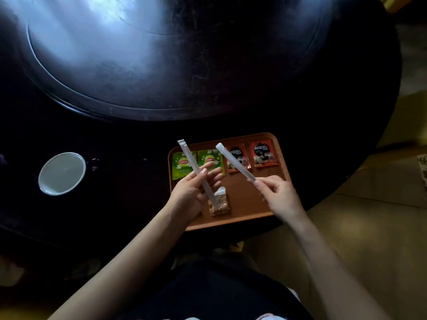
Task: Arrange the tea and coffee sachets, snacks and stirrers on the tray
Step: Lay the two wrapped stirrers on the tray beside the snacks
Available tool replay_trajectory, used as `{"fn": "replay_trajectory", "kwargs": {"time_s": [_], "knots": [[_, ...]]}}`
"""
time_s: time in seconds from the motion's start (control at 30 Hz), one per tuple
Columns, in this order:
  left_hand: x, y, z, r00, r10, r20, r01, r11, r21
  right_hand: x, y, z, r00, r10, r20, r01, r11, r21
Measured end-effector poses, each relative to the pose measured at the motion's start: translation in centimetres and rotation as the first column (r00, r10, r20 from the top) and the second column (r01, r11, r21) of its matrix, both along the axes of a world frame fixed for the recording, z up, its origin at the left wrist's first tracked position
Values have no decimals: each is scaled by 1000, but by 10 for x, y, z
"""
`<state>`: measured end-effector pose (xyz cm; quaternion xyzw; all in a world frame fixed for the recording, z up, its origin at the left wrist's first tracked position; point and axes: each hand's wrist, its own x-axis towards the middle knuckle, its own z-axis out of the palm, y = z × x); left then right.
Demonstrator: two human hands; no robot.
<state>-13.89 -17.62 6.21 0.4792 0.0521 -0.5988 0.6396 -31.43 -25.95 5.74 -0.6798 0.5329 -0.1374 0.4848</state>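
A brown tray (251, 204) lies on the dark round table near its front edge. Along its far side sit two green Lipton tea sachets (181, 165) (210, 160) and two red Nescafe coffee sachets (239, 158) (263, 154). A clear snack packet (219, 205) rests at the tray's front middle. Above the tray's left part, my left hand (191, 195) holds one white wrapped stirrer (190, 159) pointing away. My right hand (280, 196) grips a second wrapped stirrer (234, 161) slanting up-left over the coffee sachets.
A white cup (62, 173) stands on the table to the left of the tray. A large raised turntable (161, 65) fills the table's middle. The table edge curves along the right, with tiled floor (369, 227) beyond.
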Motion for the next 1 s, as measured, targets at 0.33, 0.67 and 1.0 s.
{"fn": "replay_trajectory", "kwargs": {"time_s": [0.33,0.67,1.0], "knots": [[-2,7,-11,989,63,135,-93,970,226,-42,-59,-16,885,297,-359,-335,941,-48],[-16,9,-14,977,-17,210,-30,976,215,-26,-67,-35,840,264,-474,-423,865,-268],[-37,-1,-8,975,-64,211,3,960,278,-29,-79,-45,800,412,-436,-555,785,-276]]}}
